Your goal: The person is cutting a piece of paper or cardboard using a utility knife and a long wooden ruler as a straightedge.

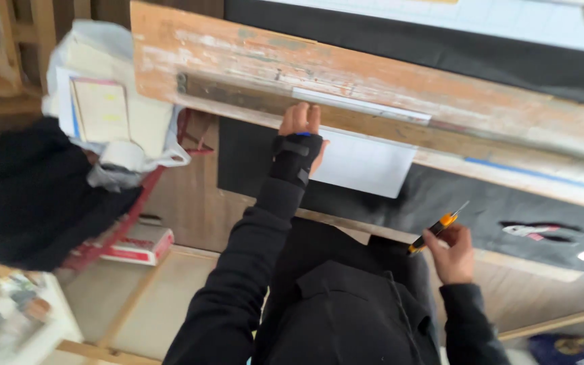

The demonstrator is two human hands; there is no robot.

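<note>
My left hand, in a black wrist brace, presses flat on a long worn wooden plank that lies across a white sheet. The sheet rests on a black mat on the workbench. My right hand is lower right, away from the plank, and grips an orange-handled utility knife with its blade pointing up and right. Both arms wear black sleeves.
A pair of pink-and-white scissors lies on the black mat at right. At left, a white plastic bag with paper pads sits above dark cloth. A red-and-white box lies on the floor.
</note>
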